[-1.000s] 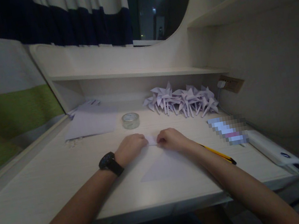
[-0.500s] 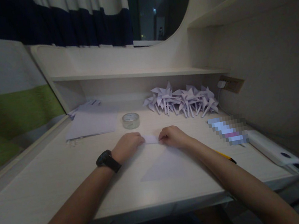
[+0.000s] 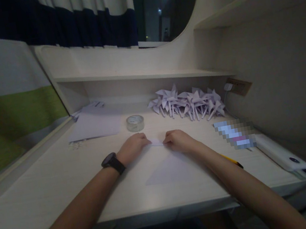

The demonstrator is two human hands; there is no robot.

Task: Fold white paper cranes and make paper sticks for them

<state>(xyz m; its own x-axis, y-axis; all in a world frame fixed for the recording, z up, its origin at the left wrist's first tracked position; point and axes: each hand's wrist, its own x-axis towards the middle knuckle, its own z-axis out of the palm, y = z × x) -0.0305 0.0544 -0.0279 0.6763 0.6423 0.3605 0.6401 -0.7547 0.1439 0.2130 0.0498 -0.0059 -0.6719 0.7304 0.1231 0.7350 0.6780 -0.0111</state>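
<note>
A white sheet of paper (image 3: 168, 169), folded into a triangle, lies on the pale desk (image 3: 50, 188) in front of me. My left hand (image 3: 132, 147), with a black watch on its wrist, pinches the paper's far tip from the left. My right hand (image 3: 178, 141) pinches the same tip from the right. Both hands are closed, fingertips nearly meeting over the small folded strip between them.
A roll of clear tape (image 3: 135, 122) stands behind my hands. A stack of white sheets (image 3: 95, 124) lies at the back left. Several folded paper pinwheels (image 3: 189, 104) are heaped at the back right. A yellow pencil (image 3: 232, 160) and a white power bank (image 3: 281, 153) lie at the right.
My hands have stayed at the paper's tip, with the fingertips drawing slightly closer together. The camera has shifted a little.
</note>
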